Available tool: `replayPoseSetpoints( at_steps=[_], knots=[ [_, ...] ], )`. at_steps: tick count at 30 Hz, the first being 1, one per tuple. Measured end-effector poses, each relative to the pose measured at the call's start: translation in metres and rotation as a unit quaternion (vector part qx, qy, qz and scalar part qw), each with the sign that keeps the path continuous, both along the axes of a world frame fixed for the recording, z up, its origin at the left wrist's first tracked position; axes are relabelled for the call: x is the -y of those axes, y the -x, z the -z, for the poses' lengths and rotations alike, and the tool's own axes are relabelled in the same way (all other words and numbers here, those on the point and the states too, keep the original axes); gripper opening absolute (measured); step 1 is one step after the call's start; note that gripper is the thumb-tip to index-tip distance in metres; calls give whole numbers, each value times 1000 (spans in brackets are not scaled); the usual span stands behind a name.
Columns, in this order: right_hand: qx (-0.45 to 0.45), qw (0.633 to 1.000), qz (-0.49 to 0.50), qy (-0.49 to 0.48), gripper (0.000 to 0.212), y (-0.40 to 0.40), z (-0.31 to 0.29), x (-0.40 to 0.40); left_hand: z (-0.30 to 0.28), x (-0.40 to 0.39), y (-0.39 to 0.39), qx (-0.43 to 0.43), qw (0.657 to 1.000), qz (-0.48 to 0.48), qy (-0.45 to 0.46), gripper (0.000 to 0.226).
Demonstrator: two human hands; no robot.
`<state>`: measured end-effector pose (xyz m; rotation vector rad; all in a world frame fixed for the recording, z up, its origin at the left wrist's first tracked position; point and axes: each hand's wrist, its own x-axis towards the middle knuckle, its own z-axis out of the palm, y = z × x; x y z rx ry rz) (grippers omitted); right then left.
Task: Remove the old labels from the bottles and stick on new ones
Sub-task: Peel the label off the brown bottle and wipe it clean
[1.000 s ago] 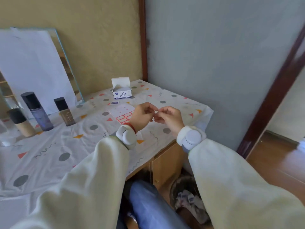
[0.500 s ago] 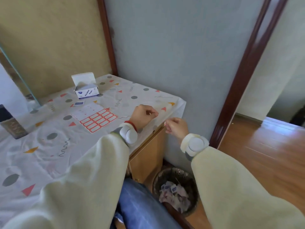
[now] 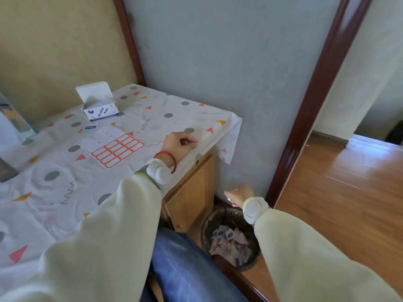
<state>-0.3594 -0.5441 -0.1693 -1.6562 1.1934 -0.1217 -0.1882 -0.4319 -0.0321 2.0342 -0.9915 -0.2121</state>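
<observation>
Home room: patterned tablecloth [image 3: 152,118], wood floor [image 3: 340,182], doorway, waste basket [image 3: 207,227]

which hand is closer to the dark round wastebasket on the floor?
Right. The right hand hangs just above the dark round wastebasket, pinching a small white scrap. The left hand is up at the table's edge, over the patterned tablecloth, farther away.

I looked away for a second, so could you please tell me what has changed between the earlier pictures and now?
The hands, which met over the table's edge, have parted. The right hand dropped off the table to above the wastebasket, pinching a small white scrap. The left hand stayed curled over the tablecloth; what it holds, if anything, is hidden. The view swung right, so the bottles left the frame. The label sheet and alcohol pads box lie unmoved.
</observation>
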Motion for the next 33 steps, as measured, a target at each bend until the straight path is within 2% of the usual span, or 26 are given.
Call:
replayPoseSetpoints(
  at_steps=[6, 10, 12, 16, 19, 23, 27, 33],
  knots=[
    [-38, 997, 12, 70, 19, 10, 7, 2, 0, 0, -1, -11, 1000, -5, 5, 8],
    [-31, 994, 5, 102, 36, 2, 0, 7, 1, 1, -2, -15, 1000, -4, 6, 7],
    [16, 994, -2, 108, 37, -4, -5, 8, 2, 2, -2, -17, 1000, -3, 4, 7],
    [156, 983, 62, 68, 28, -13, -27, 7, 1, 0, -3, -24, 1000, 0, 5, 5],
    [216, 972, 71, 61, 25, -22, -48, 4, -3, -2, -4, -42, 999, -8, 4, 6],
    [275, 956, 69, 80, 28, -37, -81, -4, -13, -8, -7, -35, 999, -19, -16, 11],
    [321, 945, 18, 65, 38, -60, -117, -18, -22, -30, -15, -28, 999, -6, 18, 12],
    [347, 937, -27, 44, 28, -102, -150, -59, -33, -76, -30, -34, 998, -34, 46, 13]
  ],
)
